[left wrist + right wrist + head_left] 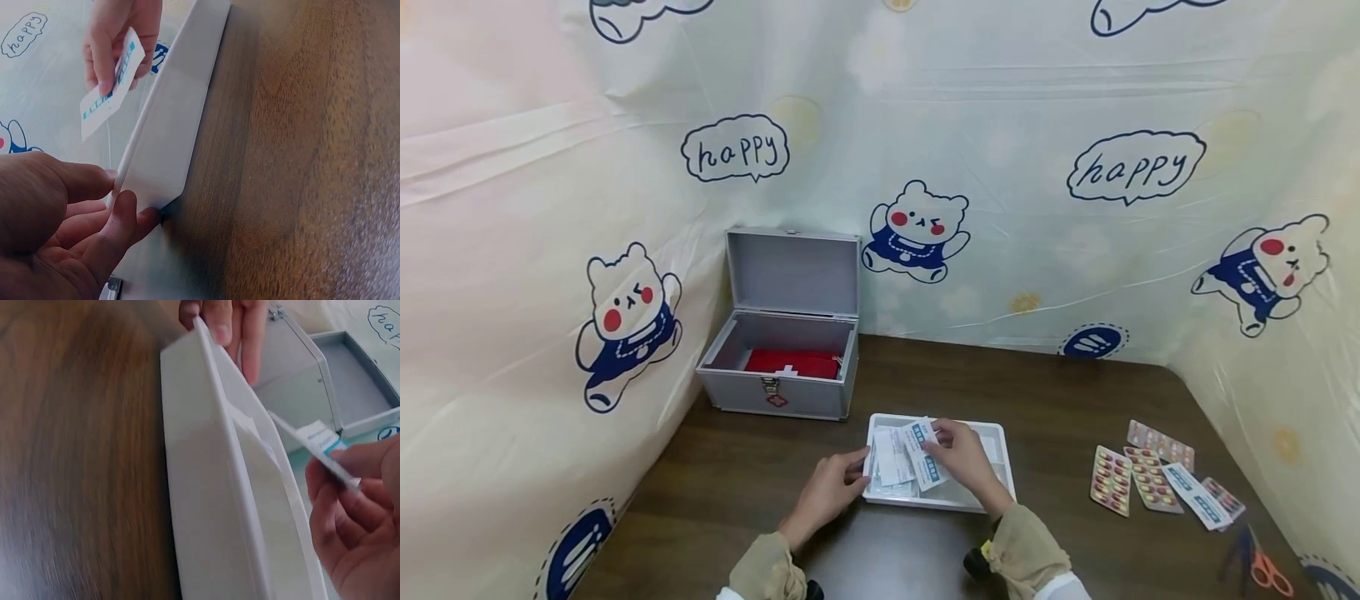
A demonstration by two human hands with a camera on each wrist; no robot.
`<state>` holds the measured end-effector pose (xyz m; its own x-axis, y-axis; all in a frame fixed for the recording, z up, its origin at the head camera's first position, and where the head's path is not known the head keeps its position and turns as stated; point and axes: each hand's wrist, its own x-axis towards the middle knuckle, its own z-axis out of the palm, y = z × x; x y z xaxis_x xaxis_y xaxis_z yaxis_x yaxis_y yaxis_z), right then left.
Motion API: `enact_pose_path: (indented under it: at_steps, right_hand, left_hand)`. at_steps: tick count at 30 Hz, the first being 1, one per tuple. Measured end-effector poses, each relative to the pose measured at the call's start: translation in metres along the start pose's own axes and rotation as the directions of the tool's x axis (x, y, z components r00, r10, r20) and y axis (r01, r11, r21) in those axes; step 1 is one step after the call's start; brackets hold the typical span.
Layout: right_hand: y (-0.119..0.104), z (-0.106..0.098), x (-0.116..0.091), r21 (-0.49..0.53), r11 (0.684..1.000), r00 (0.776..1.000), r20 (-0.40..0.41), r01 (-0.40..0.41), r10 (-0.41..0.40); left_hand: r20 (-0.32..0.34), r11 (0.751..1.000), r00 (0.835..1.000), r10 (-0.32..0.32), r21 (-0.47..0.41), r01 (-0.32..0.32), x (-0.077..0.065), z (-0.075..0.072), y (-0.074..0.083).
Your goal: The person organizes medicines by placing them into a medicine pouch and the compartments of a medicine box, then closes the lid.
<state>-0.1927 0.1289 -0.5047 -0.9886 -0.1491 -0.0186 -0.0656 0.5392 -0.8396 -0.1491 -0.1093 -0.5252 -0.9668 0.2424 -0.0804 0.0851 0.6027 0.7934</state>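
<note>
A white tray (934, 505) stands on the dark wooden table, with several white packets (891, 460) lying in its left part. My left hand (829, 493) grips the tray's left end; in the left wrist view its thumb is at the rim and the fingers lie against the outer wall. Over the tray, my right hand (964, 460) pinches a flat white packet (924, 467) with blue print between thumb and fingers. The right wrist view shows this packet (312, 445) edge-on, held above the level of the rim.
At the back left stands an open silver first-aid box (790, 398) with a red pouch (797, 362) inside. To the right lie several blister packs of pills (1110, 481), another blue-printed packet (1197, 495) and orange-handled scissors (1270, 573). A patterned curtain (1000, 250) surrounds the table.
</note>
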Motion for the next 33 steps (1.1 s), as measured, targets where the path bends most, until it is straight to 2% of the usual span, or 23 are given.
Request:
enact_pose_path:
  at_steps: [10, 15, 21, 27, 33]
  right_hand:
    - [-0.015, 0.031, -0.003, -0.002, 0.997, 0.994, -0.071, -0.079, 0.079]
    - [-0.022, 0.044, -0.003, -0.005, 0.998, 0.994, -0.083, -0.07, 0.07]
    - [-0.027, 0.055, -0.003, -0.063, 0.996, 0.995, -0.084, -0.066, 0.06]
    - [-0.032, 0.054, -0.013, -0.072, 0.996, 0.998, -0.049, -0.043, 0.039]
    - [-0.04, 0.042, -0.029, -0.162, 0.986, 1.0, -0.003, 0.03, -0.031]
  left_hand:
    - [0.015, 1.0, 1.0, 0.008, 0.008, -0.008, 0.002, 0.002, -0.006]
    - [0.022, 1.0, 1.0, 0.013, 0.006, -0.013, 0.004, 0.002, -0.007]
    - [0.022, 1.0, 1.0, 0.014, -0.002, -0.014, 0.004, 0.002, -0.006]
    - [0.02, 1.0, 0.999, 0.027, -0.007, -0.027, 0.003, 0.003, -0.005]
    - [0.004, 1.0, 1.0, 0.024, 0.007, -0.024, 0.003, 0.0, -0.005]
